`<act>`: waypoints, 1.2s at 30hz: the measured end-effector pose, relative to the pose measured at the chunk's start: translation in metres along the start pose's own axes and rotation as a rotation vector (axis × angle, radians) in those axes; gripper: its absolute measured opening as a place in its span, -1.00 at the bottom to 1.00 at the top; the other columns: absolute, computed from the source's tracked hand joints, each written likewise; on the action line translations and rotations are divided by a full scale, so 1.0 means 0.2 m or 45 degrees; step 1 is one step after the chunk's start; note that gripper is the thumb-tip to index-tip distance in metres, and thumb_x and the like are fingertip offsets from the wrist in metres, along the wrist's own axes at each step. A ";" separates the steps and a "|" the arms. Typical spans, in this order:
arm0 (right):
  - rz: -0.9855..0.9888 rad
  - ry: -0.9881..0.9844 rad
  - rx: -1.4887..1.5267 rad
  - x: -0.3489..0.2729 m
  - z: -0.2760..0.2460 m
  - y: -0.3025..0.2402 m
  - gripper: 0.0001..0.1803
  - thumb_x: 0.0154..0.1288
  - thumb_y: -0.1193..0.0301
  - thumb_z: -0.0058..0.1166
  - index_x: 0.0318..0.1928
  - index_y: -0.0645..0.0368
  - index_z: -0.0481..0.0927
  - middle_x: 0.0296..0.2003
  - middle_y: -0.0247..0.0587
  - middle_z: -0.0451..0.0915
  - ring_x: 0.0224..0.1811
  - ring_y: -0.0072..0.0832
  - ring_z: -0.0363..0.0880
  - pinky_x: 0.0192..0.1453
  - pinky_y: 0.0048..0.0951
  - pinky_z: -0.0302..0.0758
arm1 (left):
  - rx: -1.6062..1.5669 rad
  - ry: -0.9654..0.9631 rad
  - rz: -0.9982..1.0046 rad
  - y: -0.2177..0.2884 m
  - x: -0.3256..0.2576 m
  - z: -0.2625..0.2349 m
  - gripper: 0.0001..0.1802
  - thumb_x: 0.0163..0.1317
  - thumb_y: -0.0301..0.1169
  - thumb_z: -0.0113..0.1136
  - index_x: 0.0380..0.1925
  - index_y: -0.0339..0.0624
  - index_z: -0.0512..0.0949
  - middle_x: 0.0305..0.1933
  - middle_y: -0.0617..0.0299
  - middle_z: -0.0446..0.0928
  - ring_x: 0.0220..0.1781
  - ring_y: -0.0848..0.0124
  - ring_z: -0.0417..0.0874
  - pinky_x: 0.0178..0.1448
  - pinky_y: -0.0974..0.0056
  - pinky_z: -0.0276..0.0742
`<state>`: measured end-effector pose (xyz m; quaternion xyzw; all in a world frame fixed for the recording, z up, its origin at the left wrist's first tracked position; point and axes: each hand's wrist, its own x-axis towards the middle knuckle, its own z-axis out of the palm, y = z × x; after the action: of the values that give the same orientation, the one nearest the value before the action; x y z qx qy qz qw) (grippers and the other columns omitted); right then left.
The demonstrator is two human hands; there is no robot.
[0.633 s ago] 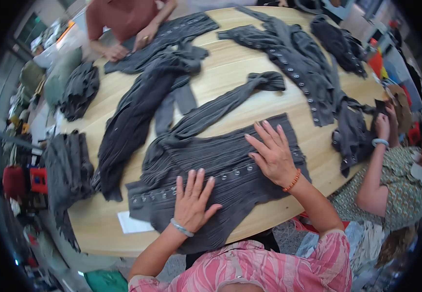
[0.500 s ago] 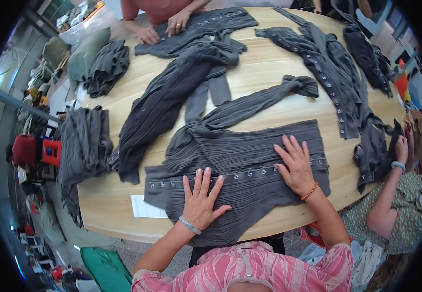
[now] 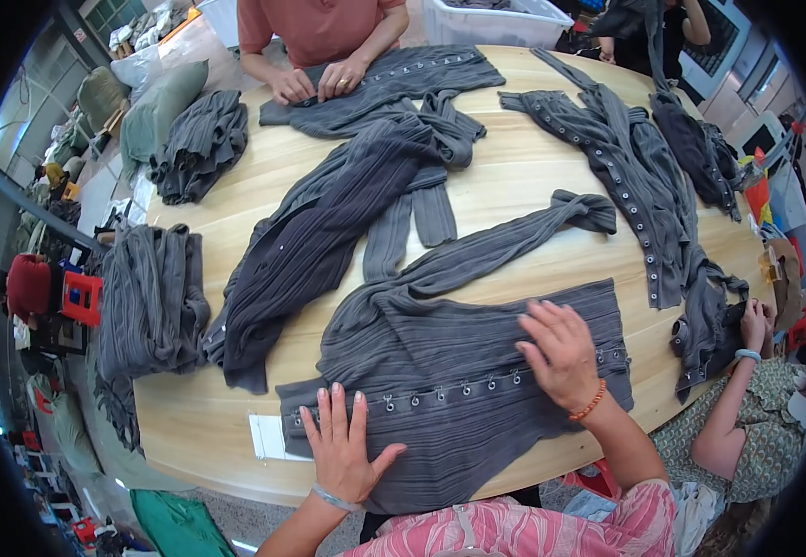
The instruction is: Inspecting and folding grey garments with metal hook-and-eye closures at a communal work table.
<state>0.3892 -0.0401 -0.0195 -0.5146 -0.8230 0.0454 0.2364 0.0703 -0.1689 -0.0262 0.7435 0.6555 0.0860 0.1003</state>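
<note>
A dark grey ribbed cardigan [image 3: 440,362] with a row of metal snaps lies spread on the wooden table's [image 3: 514,176] near edge. My left hand [image 3: 343,446] rests flat on its lower left part, fingers apart, just below the snap row. My right hand [image 3: 563,355] presses flat on its right part, over the snap row. Neither hand holds anything. One sleeve [image 3: 514,246] stretches away toward the upper right.
More grey cardigans lie across the table [image 3: 329,232], [image 3: 626,158]. Folded piles sit at the left [image 3: 152,297], [image 3: 199,144]. A person in a reddish top handles a garment at the far side [image 3: 315,85]. Another person's arm [image 3: 742,390] is at the right. A white paper [image 3: 268,436] lies by my left hand.
Both hands have slid a little over the cardigan, smoothing it; the right hand has moved toward the snap row. My head has moved, so the view sits lower over the table.
</note>
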 end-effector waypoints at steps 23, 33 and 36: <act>0.574 -0.002 0.293 0.71 -0.15 0.77 -0.73 0.17 0.17 0.28 -0.26 0.08 0.67 -0.21 -0.16 0.70 -0.20 -0.28 0.67 -0.08 -0.29 0.58 | -0.060 0.368 0.038 -0.19 0.41 -0.08 -0.47 0.29 -0.23 0.26 0.15 -0.35 0.52 0.14 -0.24 0.53 0.20 -0.13 0.53 0.30 -0.03 0.42; 0.776 -0.506 0.151 0.70 -0.09 1.11 -0.51 -0.09 0.20 0.45 -0.15 0.18 0.65 -0.20 -0.05 0.69 -0.09 -0.20 0.66 0.03 -0.29 0.56 | -0.115 0.149 -0.234 -0.32 0.52 0.05 -0.41 0.18 -0.05 0.32 0.06 -0.30 0.59 0.02 -0.11 0.63 0.05 -0.03 0.63 0.17 0.06 0.51; 0.884 -0.406 0.769 0.66 -0.15 1.15 -0.58 -0.08 0.30 0.50 -0.29 0.19 0.53 -0.47 -0.29 0.61 -0.48 -0.54 0.57 -0.40 -0.49 0.50 | -0.003 0.059 -0.380 -0.31 0.52 0.05 -0.44 0.16 -0.03 0.31 -0.02 -0.27 0.64 -0.08 -0.09 0.67 -0.03 0.01 0.67 0.10 0.08 0.55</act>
<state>0.5447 0.1757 -0.0211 -0.6536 -0.5788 0.4366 0.2170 0.0260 -0.0588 -0.0518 0.6356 0.7608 0.0880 0.0976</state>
